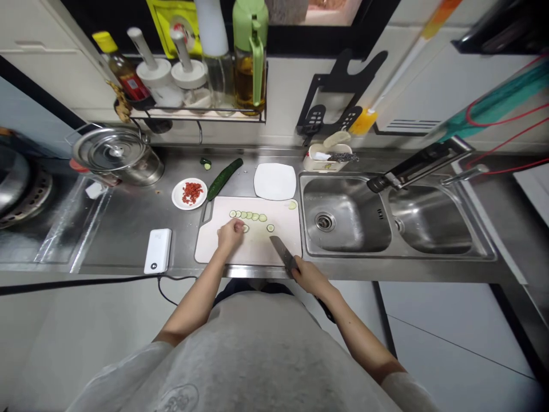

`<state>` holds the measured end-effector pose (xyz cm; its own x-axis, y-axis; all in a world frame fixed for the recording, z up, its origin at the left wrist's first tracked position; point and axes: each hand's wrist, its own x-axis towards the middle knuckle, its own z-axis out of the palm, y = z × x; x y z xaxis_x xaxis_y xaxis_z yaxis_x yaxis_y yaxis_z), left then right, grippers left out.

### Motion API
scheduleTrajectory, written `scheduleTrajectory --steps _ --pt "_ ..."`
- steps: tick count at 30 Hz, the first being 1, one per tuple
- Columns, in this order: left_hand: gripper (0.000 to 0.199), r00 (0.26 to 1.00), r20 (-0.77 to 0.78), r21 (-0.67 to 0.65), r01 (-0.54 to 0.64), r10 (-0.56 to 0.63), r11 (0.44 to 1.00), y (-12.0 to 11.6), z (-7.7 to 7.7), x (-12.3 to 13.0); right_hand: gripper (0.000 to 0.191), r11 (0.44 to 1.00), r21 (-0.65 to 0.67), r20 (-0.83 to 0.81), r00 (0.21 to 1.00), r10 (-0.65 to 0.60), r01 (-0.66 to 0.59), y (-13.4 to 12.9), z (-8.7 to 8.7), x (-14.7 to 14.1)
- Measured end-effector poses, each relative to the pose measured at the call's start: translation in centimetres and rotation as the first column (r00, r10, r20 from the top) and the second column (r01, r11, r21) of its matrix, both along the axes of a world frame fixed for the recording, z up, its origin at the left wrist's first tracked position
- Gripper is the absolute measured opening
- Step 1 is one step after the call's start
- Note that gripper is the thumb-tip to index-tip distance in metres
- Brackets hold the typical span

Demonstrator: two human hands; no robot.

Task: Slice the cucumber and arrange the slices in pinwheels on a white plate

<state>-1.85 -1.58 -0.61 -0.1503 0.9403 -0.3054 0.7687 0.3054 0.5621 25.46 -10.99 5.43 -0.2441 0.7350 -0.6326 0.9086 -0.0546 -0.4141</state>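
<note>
Green-rimmed cucumber slices (pixel 249 216), mostly in row on pale board (pixel 253 252); knife (pixel 280 248) slanted.

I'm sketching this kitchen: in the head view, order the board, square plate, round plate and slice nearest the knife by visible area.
1. Board
2. Square plate
3. Round plate
4. Slice, clearly smallest
</note>
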Motion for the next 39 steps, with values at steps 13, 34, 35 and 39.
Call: scheduleTrajectory --steps 13,34,35,39 --pt "0.020 0.979 -0.139 0.265 0.184 -0.151 0.947 -1.8 -2.4 2.5 0.028 0.995 -0.004 0.151 0.984 0.098 -0.098 1.7 1.7 -3.2" --pt "0.022 0.987 -0.094 0.328 0.153 -0.129 0.932 -3.6 -3.9 2.6 0.029 0.986 -0.006 0.217 0.962 0.163 -0.166 2.9 1.0 -6.1" --pt "0.022 0.987 -0.091 0.328 0.152 -0.129 0.932 -3.6 -4.0 2.6 0.029 0.986 0.000 0.214 0.963 0.164 -0.168 2.9 1.0 -6.1" --pt "0.022 0.988 -0.081 0.332 0.153 -0.133 0.931 -3.5 -4.1 2.5 0.030 0.985 0.005 0.220 0.961 0.170 -0.175 3.0 0.9 -6.1"
